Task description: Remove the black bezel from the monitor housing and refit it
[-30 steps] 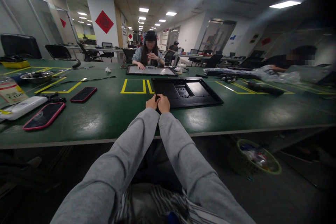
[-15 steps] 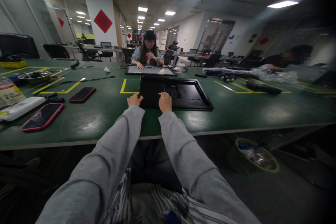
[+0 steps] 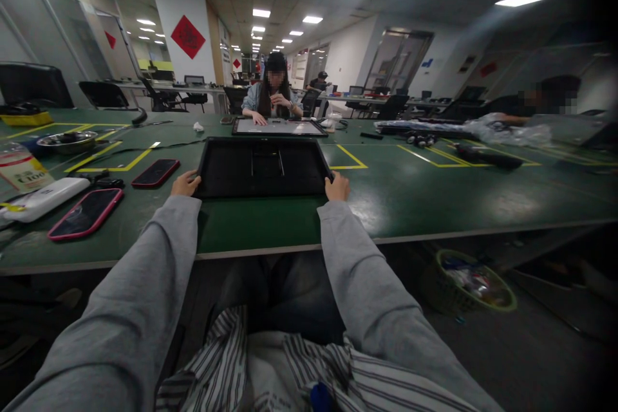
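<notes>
A shallow black monitor back cover [image 3: 226, 170] with a raised rim and a recessed rectangle near its middle is in front of me at the green table. My left hand [image 3: 186, 184] grips its left edge, and the fingers behind the rim are partly hidden. On the opposite side, my right hand [image 3: 337, 187] is closed on the right edge. The cover sits roughly square to me, over yellow tape marks. Whether its underside rests fully on the table I cannot tell.
Two red-edged phones [image 3: 87, 214], a white device [image 3: 46, 198] and a metal bowl [image 3: 66, 141] lie to the left. Across the table [image 3: 261, 228], a person's hands are at a framed panel [image 3: 284, 128]. Plastic wrap [image 3: 512, 132] lies far right; a green basket [image 3: 441, 283] is below.
The cover has shifted left and turned square to me. My right hand has gone from its inner face to the right edge; my left hand has moved left with the left edge.
</notes>
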`<state>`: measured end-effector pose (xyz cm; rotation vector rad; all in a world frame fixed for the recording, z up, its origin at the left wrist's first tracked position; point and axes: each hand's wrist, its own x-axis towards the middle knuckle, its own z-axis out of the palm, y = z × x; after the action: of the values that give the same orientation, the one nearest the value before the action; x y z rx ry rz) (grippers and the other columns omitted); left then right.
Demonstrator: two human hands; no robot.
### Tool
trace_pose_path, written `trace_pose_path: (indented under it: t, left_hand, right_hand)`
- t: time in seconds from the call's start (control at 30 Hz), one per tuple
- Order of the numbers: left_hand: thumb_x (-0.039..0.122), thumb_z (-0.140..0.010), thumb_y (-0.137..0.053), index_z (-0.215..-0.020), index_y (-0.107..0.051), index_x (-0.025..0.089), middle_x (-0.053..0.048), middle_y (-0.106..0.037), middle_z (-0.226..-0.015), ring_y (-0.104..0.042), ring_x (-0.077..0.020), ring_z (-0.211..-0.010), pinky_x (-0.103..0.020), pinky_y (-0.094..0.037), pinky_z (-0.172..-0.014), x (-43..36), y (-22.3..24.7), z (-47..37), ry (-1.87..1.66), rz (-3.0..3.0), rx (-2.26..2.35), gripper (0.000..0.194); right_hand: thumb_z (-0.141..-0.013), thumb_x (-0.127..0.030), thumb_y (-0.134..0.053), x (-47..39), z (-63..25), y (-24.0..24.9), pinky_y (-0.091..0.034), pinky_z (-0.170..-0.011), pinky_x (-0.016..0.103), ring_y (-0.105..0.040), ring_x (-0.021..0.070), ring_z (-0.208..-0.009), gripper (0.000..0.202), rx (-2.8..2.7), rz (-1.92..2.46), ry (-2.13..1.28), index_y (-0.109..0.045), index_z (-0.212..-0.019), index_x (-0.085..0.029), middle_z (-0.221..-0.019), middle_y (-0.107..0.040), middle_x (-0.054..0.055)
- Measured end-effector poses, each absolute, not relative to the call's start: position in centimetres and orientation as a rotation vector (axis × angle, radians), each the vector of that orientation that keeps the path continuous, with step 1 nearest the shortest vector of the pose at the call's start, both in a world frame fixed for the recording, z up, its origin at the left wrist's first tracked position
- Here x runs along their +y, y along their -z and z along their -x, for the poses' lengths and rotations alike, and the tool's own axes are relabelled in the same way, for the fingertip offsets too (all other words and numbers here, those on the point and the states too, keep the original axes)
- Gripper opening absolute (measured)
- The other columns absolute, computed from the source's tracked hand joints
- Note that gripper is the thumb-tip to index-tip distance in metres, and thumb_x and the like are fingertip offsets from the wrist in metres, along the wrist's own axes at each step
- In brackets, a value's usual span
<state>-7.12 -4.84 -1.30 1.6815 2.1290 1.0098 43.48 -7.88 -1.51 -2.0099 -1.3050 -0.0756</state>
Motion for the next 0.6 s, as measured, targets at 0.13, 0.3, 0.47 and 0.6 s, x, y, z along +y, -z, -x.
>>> trace_pose_path:
  t: [0.13,0.3,0.47,0.6]
  left_hand:
    - [0.043,-0.089,-0.060,-0.140,-0.062,0.020,-0.009,-0.075,-0.117,-0.068,-0.0253,-0.113,-0.034,-0.050,-0.098,-4.9,1.3,6.8,-0.988,-1.691,2.148,0.056]
    - [0.040,-0.089,-0.057,-0.137,-0.063,0.022,-0.013,-0.068,-0.131,-0.055,-0.0339,-0.127,-0.053,-0.041,-0.105,-6.3,0.1,4.9,-0.908,-1.909,2.310,0.051]
    - [0.036,-0.096,-0.043,-0.146,-0.052,0.017,-0.016,-0.055,-0.148,-0.042,-0.0333,-0.138,-0.056,-0.028,-0.114,-8.5,-2.0,2.1,-1.405,-2.012,2.308,0.055]
    - [0.042,-0.100,-0.036,-0.152,-0.044,0.016,-0.018,-0.038,-0.161,-0.033,-0.0336,-0.145,-0.054,-0.021,-0.117,-10.3,-3.6,1.4,-1.670,-1.919,2.306,0.059]
  right_hand:
    - [-0.094,-0.019,-0.046,-7.3,-43.7,1.7,-0.044,-0.100,0.043,-0.057,0.0271,-0.116,0.048,-1.321,2.005,-0.044,-0.058,-0.140,-0.016,-0.122,-0.068,0.016]
    - [-0.092,-0.016,-0.042,-7.0,-43.8,1.6,-0.044,-0.102,0.043,-0.058,0.0260,-0.117,0.050,-1.291,1.948,-0.031,-0.060,-0.138,-0.013,-0.122,-0.068,0.016]
    - [-0.094,-0.014,-0.032,-7.3,-43.4,0.6,-0.042,-0.107,0.044,-0.055,0.0248,-0.123,0.055,-1.151,1.658,0.234,-0.052,-0.145,-0.014,-0.134,-0.062,0.017]
    - [-0.098,-0.017,-0.024,-7.9,-42.8,-0.4,-0.038,-0.110,0.048,-0.049,0.0255,-0.133,0.058,-1.110,1.519,0.431,-0.042,-0.153,-0.018,-0.141,-0.057,0.016]
